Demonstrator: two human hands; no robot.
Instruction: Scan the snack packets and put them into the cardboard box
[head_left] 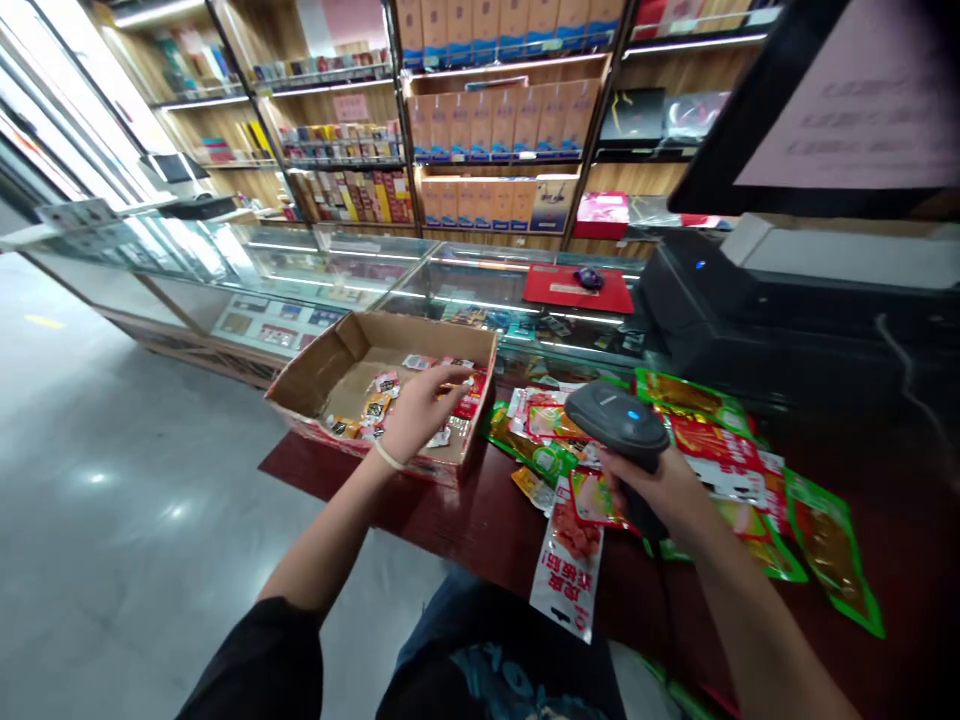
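My right hand [664,490] is closed round the grip of a dark handheld barcode scanner [619,420] with a blue light on top, held over a spread of snack packets [712,440] on the dark red counter [465,520]. My left hand [424,410] reaches into a shallow cardboard box [315,375] at the counter's left end. Its fingers stretch over the small packets [379,405] lying inside and touch a red one [471,400] at the right side of the box. A red and white packet [568,560] hangs over the counter's near edge.
A black till with a tilted screen [810,100] stands at the right, its cable [911,385] trailing over the counter. Behind are glass display cases [315,275], a red mat [577,290] with a mouse, and shelves of boxed goods [502,120]. Grey floor lies at the left.
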